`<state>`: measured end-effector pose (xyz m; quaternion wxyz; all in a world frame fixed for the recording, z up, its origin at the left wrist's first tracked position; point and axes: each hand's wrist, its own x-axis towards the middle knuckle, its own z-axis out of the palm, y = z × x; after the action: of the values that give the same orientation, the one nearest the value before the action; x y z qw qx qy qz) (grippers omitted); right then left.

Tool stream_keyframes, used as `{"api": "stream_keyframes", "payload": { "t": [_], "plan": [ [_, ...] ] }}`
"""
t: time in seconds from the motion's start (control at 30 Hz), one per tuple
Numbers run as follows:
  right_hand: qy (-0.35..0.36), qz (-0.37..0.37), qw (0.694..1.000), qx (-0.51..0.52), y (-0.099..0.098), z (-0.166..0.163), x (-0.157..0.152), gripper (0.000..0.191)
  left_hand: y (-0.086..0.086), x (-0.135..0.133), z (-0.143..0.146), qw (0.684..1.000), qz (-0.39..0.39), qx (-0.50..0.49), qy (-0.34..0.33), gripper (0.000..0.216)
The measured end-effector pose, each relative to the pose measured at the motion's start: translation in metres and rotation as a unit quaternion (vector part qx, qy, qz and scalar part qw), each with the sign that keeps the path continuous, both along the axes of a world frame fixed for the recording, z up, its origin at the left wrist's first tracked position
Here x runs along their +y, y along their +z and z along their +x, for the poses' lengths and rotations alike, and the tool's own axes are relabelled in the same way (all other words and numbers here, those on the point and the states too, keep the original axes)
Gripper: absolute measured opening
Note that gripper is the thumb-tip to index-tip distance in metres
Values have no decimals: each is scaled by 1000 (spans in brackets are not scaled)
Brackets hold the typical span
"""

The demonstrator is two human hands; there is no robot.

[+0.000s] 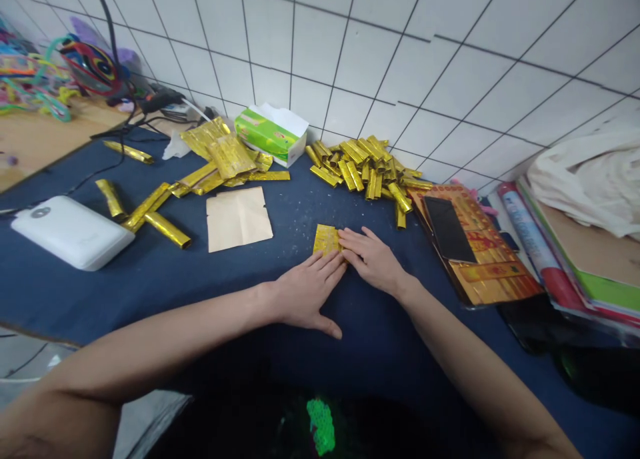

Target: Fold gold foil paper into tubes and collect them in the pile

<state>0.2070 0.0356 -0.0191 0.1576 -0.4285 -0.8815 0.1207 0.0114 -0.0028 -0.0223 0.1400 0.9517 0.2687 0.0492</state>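
Garment (260, 432): ours, black, green textured patch (321, 425).
Left hand (307, 291): our fingers together, thumb spread, on rectangular gold-foil piece (326, 237).
Right hand (373, 259): fingers slightly parted, touching it.

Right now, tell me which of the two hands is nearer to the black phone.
Right. The right hand lies left of the phone, apart from it; the left hand lies farther left. Both touch the gold foil piece.
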Motion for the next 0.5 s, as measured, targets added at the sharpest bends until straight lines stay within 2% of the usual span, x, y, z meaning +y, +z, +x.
{"api": "stream_keyframes", "payload": {
  "t": [0.17, 0.33, 0.5],
  "plan": [
    [24, 1, 999, -46, -4, 5, 3, 36, 4, 6, -1, 1000, -12, -15, 3, 104],
    [-20, 59, 997, 55, -1, 7, -5, 24, 15, 18, -5, 997, -51, -58, 3, 69],
    [41, 67, 996, 48, 3, 6, -14, 19, 20, 25, -7, 990, -82, -92, 66, 43]
  ]
}}
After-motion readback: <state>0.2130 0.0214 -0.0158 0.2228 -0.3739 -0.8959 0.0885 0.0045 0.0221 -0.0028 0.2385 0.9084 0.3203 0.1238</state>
